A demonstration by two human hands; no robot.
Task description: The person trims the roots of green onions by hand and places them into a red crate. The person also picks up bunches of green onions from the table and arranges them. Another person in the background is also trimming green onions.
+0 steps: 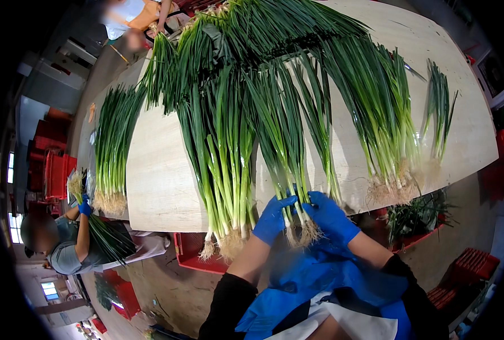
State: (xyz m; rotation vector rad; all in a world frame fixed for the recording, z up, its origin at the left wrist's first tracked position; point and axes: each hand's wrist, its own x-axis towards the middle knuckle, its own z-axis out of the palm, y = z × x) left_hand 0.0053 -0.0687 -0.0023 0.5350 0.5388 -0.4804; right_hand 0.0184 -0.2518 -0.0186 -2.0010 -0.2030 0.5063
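While the left hand [274,218] and right hand [332,218] are pinching stalks [291,167], roots [306,232] are overhanging the near edge of the table [161,175]; a slack grip could be letting stalks slide off.

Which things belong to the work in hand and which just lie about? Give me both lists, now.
In the work:
- left hand and right hand, both gloved
- green onions at the hands
- table
- probably the large bunch to the right

Apparently just lying about:
- red crates at far left
- red stack at lower right
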